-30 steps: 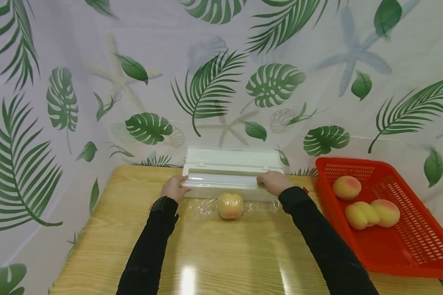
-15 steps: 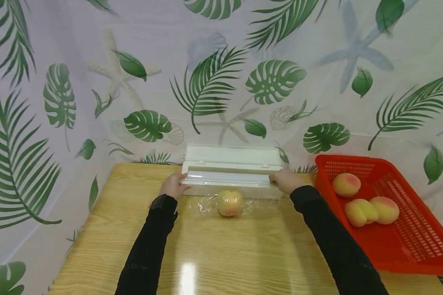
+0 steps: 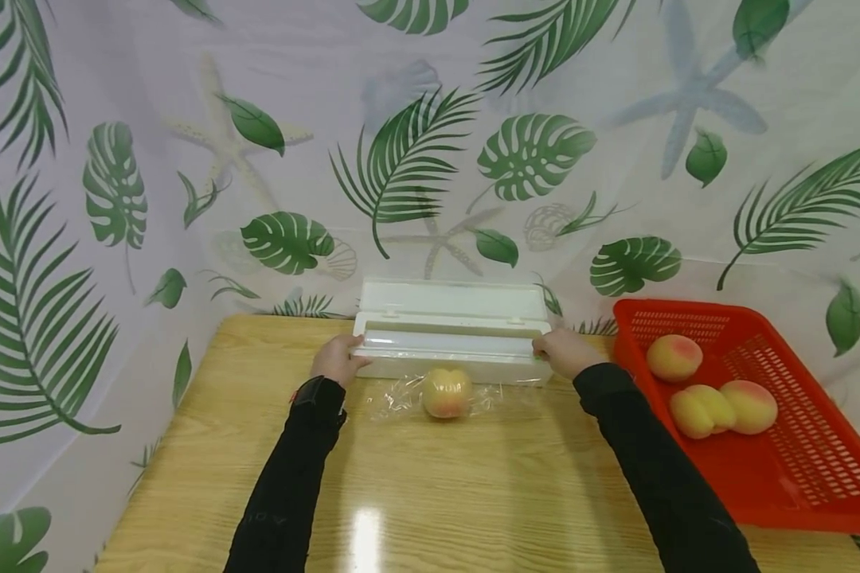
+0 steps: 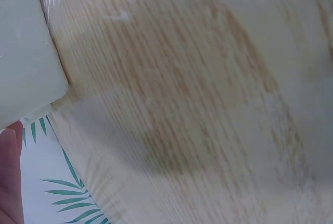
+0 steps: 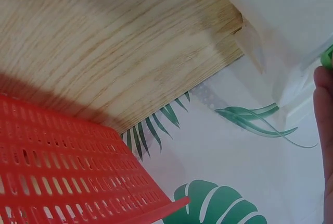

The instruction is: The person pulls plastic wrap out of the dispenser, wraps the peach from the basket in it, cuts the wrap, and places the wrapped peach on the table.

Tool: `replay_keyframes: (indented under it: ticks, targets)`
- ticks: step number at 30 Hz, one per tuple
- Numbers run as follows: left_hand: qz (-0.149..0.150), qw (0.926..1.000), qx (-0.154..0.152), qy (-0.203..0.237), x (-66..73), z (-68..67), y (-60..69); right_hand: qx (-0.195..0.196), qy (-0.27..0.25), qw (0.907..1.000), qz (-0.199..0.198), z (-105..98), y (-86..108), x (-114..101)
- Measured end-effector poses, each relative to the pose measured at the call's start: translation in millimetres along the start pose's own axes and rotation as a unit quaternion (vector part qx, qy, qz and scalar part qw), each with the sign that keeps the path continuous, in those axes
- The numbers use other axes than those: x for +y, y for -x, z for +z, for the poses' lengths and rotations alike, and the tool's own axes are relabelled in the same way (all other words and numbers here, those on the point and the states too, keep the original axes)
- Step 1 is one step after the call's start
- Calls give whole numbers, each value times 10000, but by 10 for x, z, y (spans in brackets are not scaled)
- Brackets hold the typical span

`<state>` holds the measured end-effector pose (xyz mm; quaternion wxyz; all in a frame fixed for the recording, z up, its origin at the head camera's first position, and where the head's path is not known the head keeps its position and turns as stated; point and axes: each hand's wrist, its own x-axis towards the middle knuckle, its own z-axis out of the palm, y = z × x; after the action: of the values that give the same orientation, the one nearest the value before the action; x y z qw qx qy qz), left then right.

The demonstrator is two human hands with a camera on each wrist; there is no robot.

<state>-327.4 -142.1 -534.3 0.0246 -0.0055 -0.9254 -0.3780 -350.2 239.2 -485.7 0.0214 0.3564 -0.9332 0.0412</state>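
A white cling film dispenser (image 3: 401, 368) stands at the back of the table with its lid (image 3: 451, 301) raised and a film roll (image 3: 444, 341) inside. My left hand (image 3: 337, 360) grips its left end, thumb in front; in the left wrist view fingertips (image 4: 10, 146) touch the box corner. My right hand (image 3: 568, 352) is at the right end of the front rail, pinching a small green slide cutter (image 5: 327, 57), which the right wrist view shows only partly. A peach (image 3: 447, 393) sits before the box, with clear cling film (image 3: 394, 399) spread to both sides.
A red plastic basket (image 3: 795, 521) stands on the right of the table, close to my right forearm. In it lie a single peach (image 3: 674, 357) and more peaches (image 3: 748, 407) side by side. A leaf-patterned sheet (image 3: 430, 159) hangs behind the table.
My right hand has slid right along the dispenser's front rail to its right end. The left hand has kept its hold on the left end. The film's right part now lies looser by the peach.
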Motion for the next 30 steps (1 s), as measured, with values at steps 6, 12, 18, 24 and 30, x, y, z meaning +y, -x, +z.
replay_keyframes:
  ticks: [6,12,18,24,30]
  targets:
    - [7,9999,-115,35,31,31,4,-35,94,9998,152,-19,105,68]
    - [-45,9999,-111,-24,9,28,-5,-44,240,9986,469,-9,163,103]
    - [1,9998,-217,47,15,12,11,128,107,9977,651,50,156,102]
    - [85,9990,-449,16,9,-13,32,531,-149,9950,830,151,177,112]
    - [361,9963,-717,322,-64,-68,3,1142,207,9878,1038,190,166,-12]
